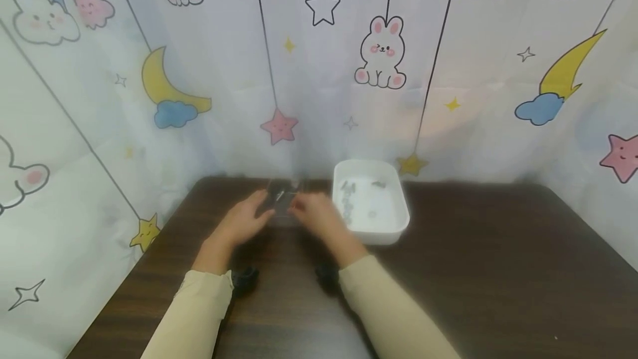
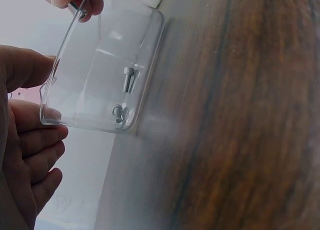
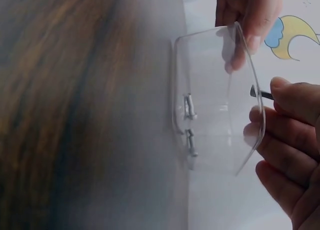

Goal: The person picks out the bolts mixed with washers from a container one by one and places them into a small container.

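Note:
A clear plastic box stands on the table, left of a white basin. My left hand holds the box by its left rim, thumb and fingers at the wall. Over the opposite rim, my right hand pinches a small metal screw between thumb and fingers; one end of it points into the box. Inside, on the bottom, lie several silver screws with cylindrical heads, in two small groups. The right hand is blurred in the head view.
The white basin holds small metal pieces along its left side, some rounder small parts below them, and another piece at the back right. A printed curtain hangs behind the dark wooden table.

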`<move>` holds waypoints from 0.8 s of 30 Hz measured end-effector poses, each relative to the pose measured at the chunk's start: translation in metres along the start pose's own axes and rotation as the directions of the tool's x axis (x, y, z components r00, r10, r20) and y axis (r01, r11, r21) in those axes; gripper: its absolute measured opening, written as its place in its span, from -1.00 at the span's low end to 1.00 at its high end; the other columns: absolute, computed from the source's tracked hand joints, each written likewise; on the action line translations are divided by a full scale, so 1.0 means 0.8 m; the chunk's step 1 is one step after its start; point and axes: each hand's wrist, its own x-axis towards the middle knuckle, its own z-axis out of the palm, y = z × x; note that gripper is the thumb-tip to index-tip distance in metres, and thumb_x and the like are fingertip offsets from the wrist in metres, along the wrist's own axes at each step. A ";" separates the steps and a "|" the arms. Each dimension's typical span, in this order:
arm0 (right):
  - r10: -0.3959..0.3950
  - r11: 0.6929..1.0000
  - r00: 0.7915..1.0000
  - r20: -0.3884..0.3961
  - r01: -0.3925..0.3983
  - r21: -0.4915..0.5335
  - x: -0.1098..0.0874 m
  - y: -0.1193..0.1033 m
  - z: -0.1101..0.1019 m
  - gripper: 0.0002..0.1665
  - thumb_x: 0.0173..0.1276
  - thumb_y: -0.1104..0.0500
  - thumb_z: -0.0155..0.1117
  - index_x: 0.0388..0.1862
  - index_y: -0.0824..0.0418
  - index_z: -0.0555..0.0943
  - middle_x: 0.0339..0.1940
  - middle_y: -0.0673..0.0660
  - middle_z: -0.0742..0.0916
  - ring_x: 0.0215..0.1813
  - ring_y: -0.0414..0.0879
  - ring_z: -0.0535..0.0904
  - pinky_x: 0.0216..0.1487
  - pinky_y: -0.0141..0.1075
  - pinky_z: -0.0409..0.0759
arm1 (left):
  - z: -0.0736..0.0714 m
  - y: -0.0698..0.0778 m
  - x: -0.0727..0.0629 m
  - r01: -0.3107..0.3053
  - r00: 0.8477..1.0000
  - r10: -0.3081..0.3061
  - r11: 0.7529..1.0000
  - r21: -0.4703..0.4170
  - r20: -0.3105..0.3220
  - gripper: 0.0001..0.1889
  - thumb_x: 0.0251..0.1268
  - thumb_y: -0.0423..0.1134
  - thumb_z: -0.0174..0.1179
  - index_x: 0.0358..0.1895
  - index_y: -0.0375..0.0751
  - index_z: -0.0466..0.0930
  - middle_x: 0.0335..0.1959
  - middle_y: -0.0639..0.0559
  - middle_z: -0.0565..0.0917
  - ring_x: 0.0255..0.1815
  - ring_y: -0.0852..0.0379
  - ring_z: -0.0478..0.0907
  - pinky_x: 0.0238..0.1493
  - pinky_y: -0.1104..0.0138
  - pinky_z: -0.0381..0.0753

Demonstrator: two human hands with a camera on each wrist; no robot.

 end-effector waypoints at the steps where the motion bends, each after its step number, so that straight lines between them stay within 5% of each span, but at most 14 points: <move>1: -0.007 1.000 1.000 -0.001 0.007 -0.003 -0.001 0.000 0.001 -0.86 0.33 0.03 0.36 -0.21 0.04 0.71 -0.34 -0.04 0.78 -0.34 -0.19 0.67 -0.24 -0.37 0.66 | 0.000 0.000 0.000 0.000 1.000 0.000 1.000 -0.001 0.000 -0.30 0.48 0.08 0.01 0.50 -0.30 0.16 0.52 -0.28 0.20 0.51 -0.28 0.15 0.50 -0.13 0.14; 24: -0.161 0.986 0.986 -0.037 0.160 -0.038 -0.006 0.004 0.011 -0.90 0.32 0.11 0.37 -0.20 0.05 0.72 -0.29 -0.03 0.80 -0.28 -0.16 0.71 -0.16 -0.34 0.70 | 0.003 0.000 0.000 0.017 1.000 -0.017 1.000 -0.007 0.005 -0.30 0.49 0.08 -0.01 0.50 -0.31 0.16 0.53 -0.25 0.19 0.52 -0.27 0.15 0.51 -0.11 0.13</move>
